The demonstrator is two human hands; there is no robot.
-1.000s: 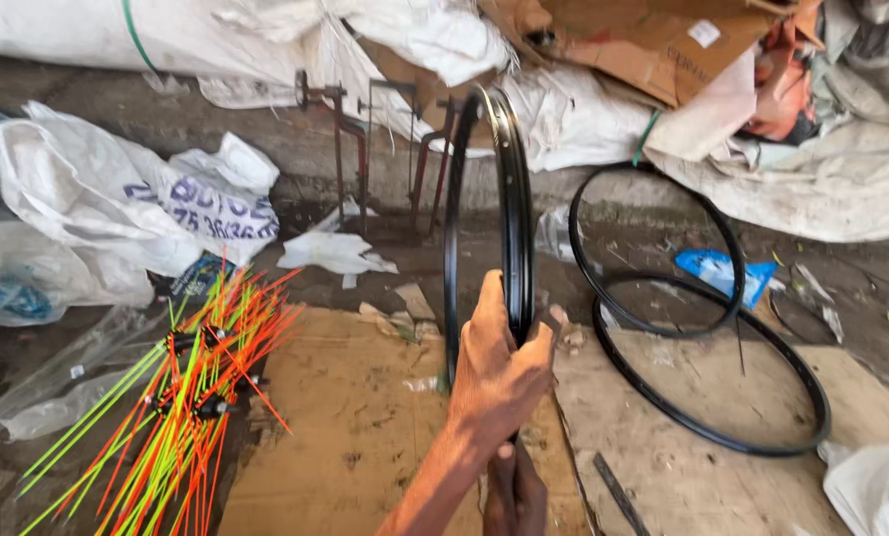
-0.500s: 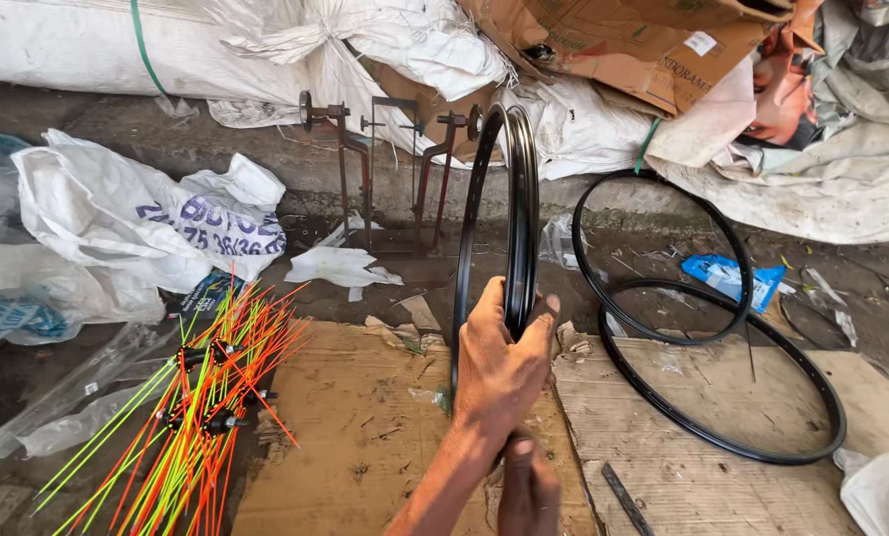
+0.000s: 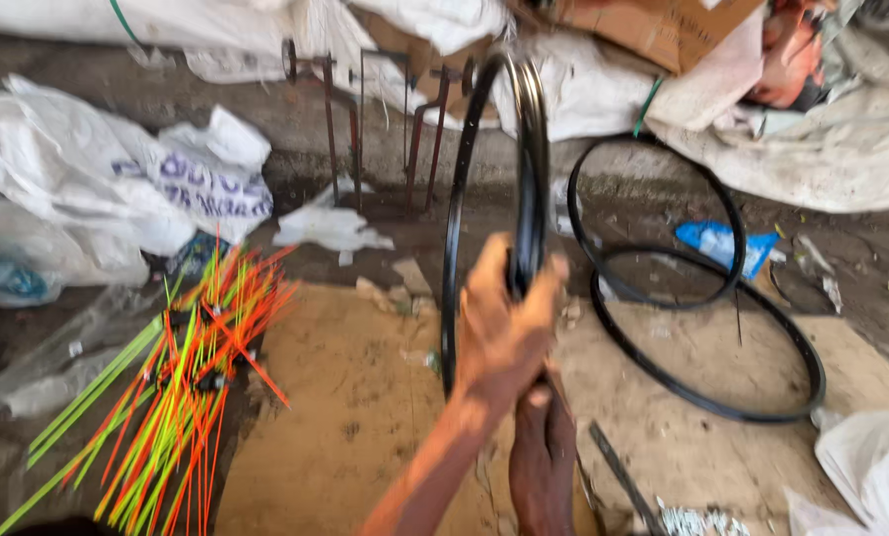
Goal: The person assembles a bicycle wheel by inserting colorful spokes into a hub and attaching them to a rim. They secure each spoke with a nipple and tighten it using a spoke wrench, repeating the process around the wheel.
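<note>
where bright spoke bundles (image 3: 181, 387) lie, left hand (image 3: 504, 333) gripping perhaps two upright rims (image 3: 524, 169)

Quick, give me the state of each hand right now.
Left hand: closed around the upright black metal wheel rim.
Right hand: low at the same rim's bottom; grip cannot be told.

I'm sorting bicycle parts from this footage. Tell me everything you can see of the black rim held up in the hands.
The rim is a thin black hoop, apparently metal, with no spokes, hub or tyre. It stands upright, nearly edge-on to the camera, so it looks like a narrow oval, blurred with motion. The left hand wraps its lower part, fingers curled over the edge; the right hand is beneath, at its lowest part. It is lifted above the cardboard sheet, apart from the two rims on the ground.
</note>
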